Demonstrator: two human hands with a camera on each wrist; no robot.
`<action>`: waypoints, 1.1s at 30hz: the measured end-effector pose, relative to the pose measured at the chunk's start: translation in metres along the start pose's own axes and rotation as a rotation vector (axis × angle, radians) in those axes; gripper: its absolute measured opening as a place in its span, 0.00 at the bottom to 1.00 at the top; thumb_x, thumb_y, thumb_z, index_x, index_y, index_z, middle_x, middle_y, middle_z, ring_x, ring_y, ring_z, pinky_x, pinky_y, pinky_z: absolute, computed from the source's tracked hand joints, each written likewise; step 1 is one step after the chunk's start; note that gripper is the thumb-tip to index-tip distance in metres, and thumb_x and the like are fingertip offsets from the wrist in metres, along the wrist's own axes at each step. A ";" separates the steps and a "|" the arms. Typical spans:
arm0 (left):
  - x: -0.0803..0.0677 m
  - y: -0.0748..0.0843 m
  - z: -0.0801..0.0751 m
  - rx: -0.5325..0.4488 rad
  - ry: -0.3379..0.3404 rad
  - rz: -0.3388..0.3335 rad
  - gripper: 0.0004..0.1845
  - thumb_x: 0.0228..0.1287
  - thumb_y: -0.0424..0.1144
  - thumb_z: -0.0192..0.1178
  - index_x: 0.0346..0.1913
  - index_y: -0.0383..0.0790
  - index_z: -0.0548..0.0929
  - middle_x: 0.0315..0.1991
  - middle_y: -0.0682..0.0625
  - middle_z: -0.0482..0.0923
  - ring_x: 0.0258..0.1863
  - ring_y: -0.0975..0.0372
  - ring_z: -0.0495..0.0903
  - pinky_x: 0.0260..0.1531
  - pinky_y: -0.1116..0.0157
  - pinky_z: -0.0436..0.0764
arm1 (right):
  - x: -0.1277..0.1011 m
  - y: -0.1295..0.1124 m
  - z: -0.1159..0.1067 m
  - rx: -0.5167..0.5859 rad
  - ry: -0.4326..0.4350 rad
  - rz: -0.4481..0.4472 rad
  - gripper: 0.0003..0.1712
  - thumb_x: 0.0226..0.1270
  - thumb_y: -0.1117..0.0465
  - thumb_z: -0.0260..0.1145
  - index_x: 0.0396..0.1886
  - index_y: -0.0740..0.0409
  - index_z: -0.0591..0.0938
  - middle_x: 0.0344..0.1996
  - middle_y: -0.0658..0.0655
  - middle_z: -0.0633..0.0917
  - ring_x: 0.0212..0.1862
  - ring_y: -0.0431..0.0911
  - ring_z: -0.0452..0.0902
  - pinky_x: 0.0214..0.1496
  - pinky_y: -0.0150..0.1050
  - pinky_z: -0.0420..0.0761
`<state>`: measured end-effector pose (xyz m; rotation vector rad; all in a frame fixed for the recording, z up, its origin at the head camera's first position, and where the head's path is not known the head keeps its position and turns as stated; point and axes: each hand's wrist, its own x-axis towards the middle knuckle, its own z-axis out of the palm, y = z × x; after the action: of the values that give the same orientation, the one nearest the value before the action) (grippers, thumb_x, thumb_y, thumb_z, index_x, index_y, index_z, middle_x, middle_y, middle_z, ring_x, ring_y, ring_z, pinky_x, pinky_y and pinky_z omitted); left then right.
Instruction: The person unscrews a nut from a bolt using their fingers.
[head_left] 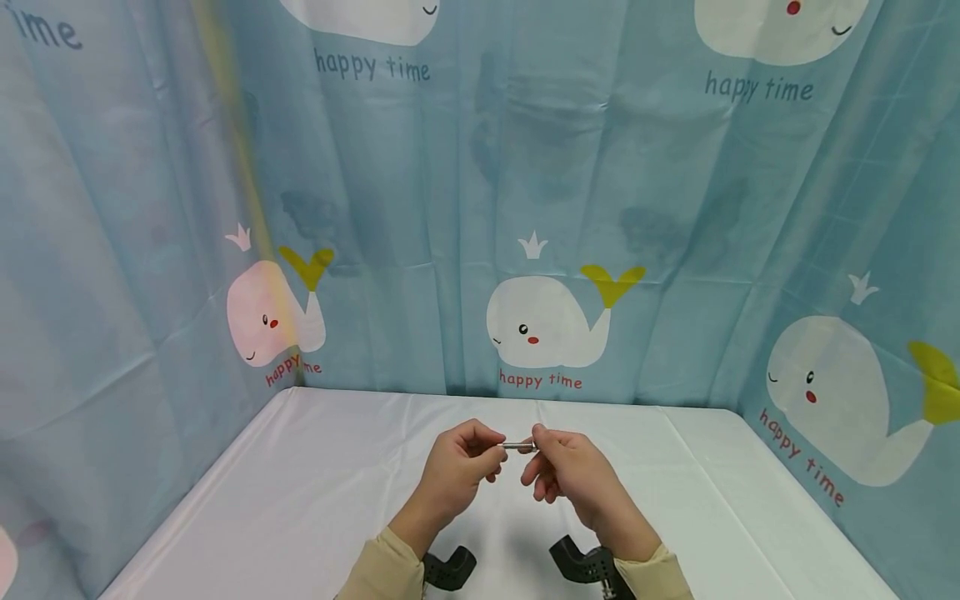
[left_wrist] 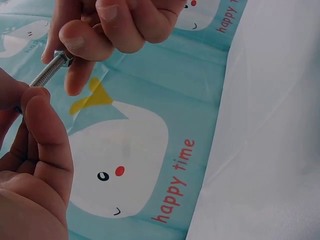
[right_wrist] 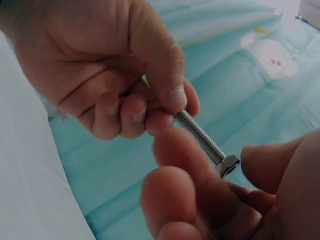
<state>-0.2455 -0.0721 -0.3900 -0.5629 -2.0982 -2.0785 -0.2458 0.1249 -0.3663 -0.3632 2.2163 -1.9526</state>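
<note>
A silvery threaded bolt [head_left: 517, 446] is held level between both hands above the table. My left hand [head_left: 459, 467] pinches its left end between thumb and forefinger, hiding that end. On the right end is a hexagonal piece [right_wrist: 229, 166] that looks like a nut. The thumb and forefinger of my right hand [head_left: 573, 475] are around this piece, the thumb at its edge. In the left wrist view, bare thread [left_wrist: 46, 75] shows between the hands. The right hand's other fingers are loosely curled.
A white cloth covers the table [head_left: 262, 492] beneath the hands. Behind and at both sides hangs a blue curtain [head_left: 405, 325] printed with whales. Black wrist mounts [head_left: 450, 569] are on both forearms, close to the cuffs.
</note>
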 end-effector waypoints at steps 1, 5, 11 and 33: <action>0.000 0.000 0.000 0.003 -0.002 0.001 0.05 0.65 0.29 0.63 0.42 0.34 0.84 0.32 0.43 0.82 0.27 0.58 0.78 0.31 0.65 0.82 | 0.000 0.000 0.000 0.003 0.002 -0.003 0.30 0.74 0.41 0.58 0.48 0.66 0.82 0.24 0.60 0.84 0.20 0.46 0.76 0.24 0.35 0.76; 0.000 0.001 0.000 0.002 -0.005 -0.001 0.05 0.65 0.29 0.63 0.43 0.34 0.84 0.32 0.43 0.82 0.27 0.58 0.78 0.32 0.65 0.82 | 0.000 0.000 -0.001 0.022 0.004 -0.033 0.21 0.77 0.51 0.58 0.47 0.67 0.82 0.26 0.60 0.85 0.21 0.46 0.76 0.25 0.35 0.76; 0.000 0.001 0.000 -0.005 -0.003 -0.008 0.06 0.65 0.29 0.63 0.44 0.32 0.83 0.32 0.42 0.81 0.27 0.58 0.78 0.31 0.65 0.81 | -0.001 -0.003 0.000 0.044 -0.001 -0.037 0.16 0.77 0.56 0.59 0.46 0.67 0.81 0.28 0.61 0.85 0.23 0.46 0.76 0.26 0.34 0.76; 0.000 0.001 -0.001 -0.009 0.006 -0.022 0.06 0.66 0.31 0.64 0.44 0.33 0.83 0.33 0.44 0.82 0.29 0.56 0.79 0.32 0.64 0.82 | -0.001 -0.004 0.000 0.043 0.030 -0.007 0.23 0.74 0.51 0.62 0.55 0.65 0.80 0.33 0.63 0.87 0.23 0.47 0.79 0.26 0.35 0.78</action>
<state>-0.2449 -0.0728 -0.3890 -0.5361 -2.1027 -2.0994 -0.2442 0.1248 -0.3620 -0.3384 2.1897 -2.0187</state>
